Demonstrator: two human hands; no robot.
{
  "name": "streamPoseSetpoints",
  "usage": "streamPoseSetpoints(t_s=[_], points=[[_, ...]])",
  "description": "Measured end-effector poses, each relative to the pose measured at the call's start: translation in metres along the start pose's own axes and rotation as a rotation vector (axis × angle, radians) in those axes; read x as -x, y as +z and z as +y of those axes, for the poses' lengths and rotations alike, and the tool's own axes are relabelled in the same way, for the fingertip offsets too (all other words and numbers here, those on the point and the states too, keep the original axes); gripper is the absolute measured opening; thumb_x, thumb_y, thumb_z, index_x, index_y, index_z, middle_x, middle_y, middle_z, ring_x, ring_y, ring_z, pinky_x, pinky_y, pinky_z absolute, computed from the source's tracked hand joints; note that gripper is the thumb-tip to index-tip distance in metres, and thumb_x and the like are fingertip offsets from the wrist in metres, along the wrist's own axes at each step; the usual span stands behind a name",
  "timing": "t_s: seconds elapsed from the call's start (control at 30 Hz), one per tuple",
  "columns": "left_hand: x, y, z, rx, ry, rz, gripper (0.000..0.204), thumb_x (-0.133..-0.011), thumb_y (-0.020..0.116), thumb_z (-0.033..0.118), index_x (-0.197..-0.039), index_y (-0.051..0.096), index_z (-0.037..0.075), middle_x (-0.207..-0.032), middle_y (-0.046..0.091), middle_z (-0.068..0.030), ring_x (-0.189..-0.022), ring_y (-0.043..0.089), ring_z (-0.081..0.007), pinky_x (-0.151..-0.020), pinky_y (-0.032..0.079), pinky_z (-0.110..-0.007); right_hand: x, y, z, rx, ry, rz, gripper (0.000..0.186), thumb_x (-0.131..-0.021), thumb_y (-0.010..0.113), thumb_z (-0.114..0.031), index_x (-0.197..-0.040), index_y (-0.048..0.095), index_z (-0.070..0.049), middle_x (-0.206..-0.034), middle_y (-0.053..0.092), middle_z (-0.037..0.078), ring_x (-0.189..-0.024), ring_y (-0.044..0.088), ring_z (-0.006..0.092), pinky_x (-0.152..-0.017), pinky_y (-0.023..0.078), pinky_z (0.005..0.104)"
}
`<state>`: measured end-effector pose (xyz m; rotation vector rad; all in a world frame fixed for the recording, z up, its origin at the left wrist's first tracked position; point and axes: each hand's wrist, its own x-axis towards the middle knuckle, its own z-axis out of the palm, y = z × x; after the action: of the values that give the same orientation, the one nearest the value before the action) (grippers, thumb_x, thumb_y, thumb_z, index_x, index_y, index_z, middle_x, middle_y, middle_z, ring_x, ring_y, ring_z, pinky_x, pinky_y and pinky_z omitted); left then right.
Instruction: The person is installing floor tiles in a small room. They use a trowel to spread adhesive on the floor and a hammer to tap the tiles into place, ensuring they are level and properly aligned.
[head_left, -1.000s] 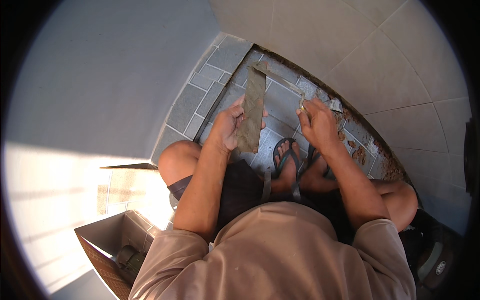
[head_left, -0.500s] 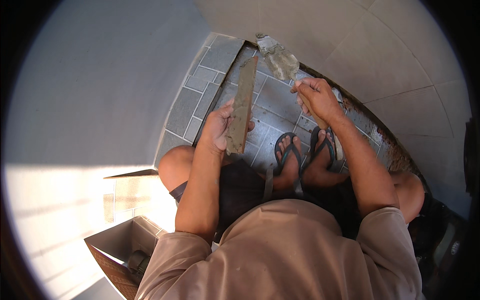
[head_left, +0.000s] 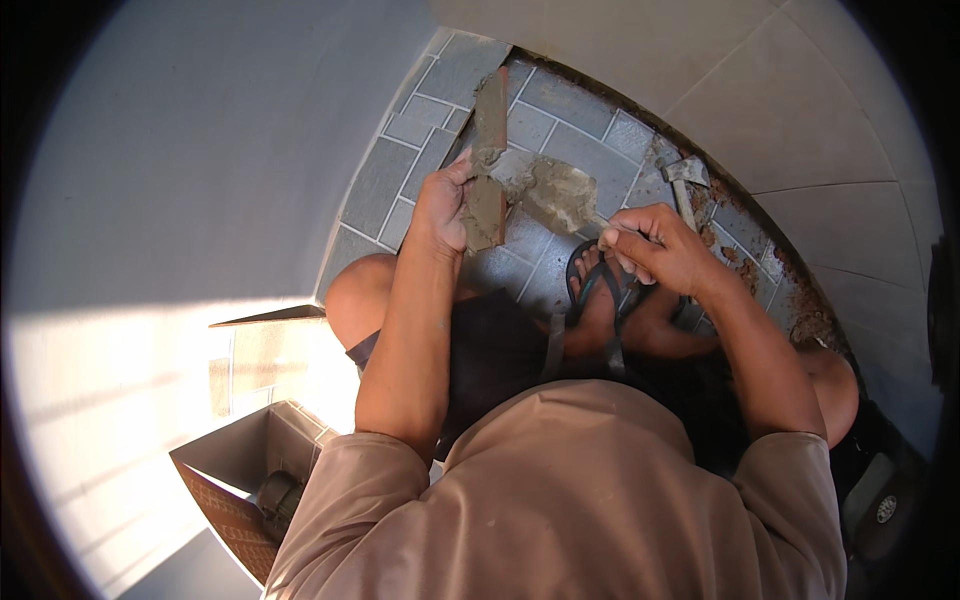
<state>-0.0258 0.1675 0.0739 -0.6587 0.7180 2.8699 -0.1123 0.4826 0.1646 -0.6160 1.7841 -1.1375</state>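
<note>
Head view: left hand [head_left: 445, 205] gripped the long narrow strip [head_left: 488, 220] by its left side, held over the floor left of center, long axis near-to-far. Strip had grey mortar on its face, reddish-brown right edge. Right hand [head_left: 655, 245] was closed round the handle of the trowel [head_left: 568, 195], blade pointing left, mortar-smeared, its tip end overlapping the strip mid-length.

Writing: open carton [head_left: 225, 500] at near left had print on its brown side, too small to read; dark object [head_left: 278, 495] inside. Dark item [head_left: 870, 510] at near right carried a pale oval badge, also illegible.

Surface: floor [head_left: 585, 150] was grey tile, pale joints, tiled ledge [head_left: 372, 190] along the left. Hammer [head_left: 685, 190] lay at right, near reddish rubble [head_left: 808, 312] by the wall base.

Room: plain grey wall [head_left: 220, 150] left, sunlit at the near end; large beige tiles on the right wall [head_left: 800, 130]. Sandals [head_left: 578, 285] on the person's feet.
</note>
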Motion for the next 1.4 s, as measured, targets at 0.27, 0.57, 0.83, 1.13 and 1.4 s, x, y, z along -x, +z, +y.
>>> streamPoseSetpoints(t_s=[0.27,0.57,0.83,1.13,1.4], points=[[-0.004,-0.007,0.027,-0.106,0.149,-0.016,0.048,-0.110,0.044,0.012,-0.157,0.045,0.000,-0.123,0.070,-0.0202,-0.101,0.074,-0.0327,-0.094,0.063,-0.051,0.026,-0.013,0.000,-0.065,0.253,0.002,0.037,-0.108,0.063,-0.033,-0.091,0.069,-0.001,-0.070,0.063,0.005,-0.059,0.060,0.0137,-0.056,0.046,0.0307],[-0.010,-0.002,0.004,-0.230,0.098,0.163,0.048,-0.112,0.038,0.006,-0.158,0.047,0.000,-0.140,0.069,-0.0136,-0.116,0.072,-0.0231,-0.102,0.060,-0.037,-0.022,-0.121,0.208,0.602,0.491,0.567,0.055,-0.102,0.068,-0.036,-0.142,0.065,0.001,-0.140,0.066,0.029,-0.133,0.063,0.0406,-0.115,0.046,0.0433],[-0.023,-0.004,-0.008,-0.227,0.023,0.239,0.047,-0.112,0.041,0.005,-0.157,0.049,0.000,-0.135,0.072,-0.0112,-0.102,0.072,-0.0198,-0.096,0.061,-0.035,-0.055,-0.094,0.241,0.624,0.286,0.574,0.043,-0.099,0.067,-0.031,-0.127,0.071,0.002,-0.127,0.070,0.030,-0.121,0.065,0.0496,-0.108,0.049,0.0543],[-0.050,0.003,-0.024,-0.282,-0.200,0.238,0.038,-0.111,0.050,0.012,-0.148,0.060,0.006,-0.124,0.074,-0.0095,-0.093,0.071,-0.0216,-0.094,0.061,-0.047,-0.153,-0.008,0.118,-0.888,0.132,-0.061,0.038,-0.110,0.063,-0.028,-0.137,0.070,-0.003,-0.136,0.070,0.013,-0.122,0.067,0.0279,-0.102,0.054,0.0439],[-0.085,-0.022,-0.021,-0.462,-0.217,0.519,0.018,-0.103,0.071,0.017,-0.118,0.071,0.006,-0.097,0.074,-0.0057,-0.084,0.071,-0.0198,-0.081,0.061,-0.037,-0.181,0.044,0.141,-1.396,-0.027,-0.177,0.047,-0.113,0.058,-0.030,-0.152,0.056,-0.004,-0.138,0.070,0.011,-0.128,0.066,0.0272,-0.112,0.049,0.0502]])
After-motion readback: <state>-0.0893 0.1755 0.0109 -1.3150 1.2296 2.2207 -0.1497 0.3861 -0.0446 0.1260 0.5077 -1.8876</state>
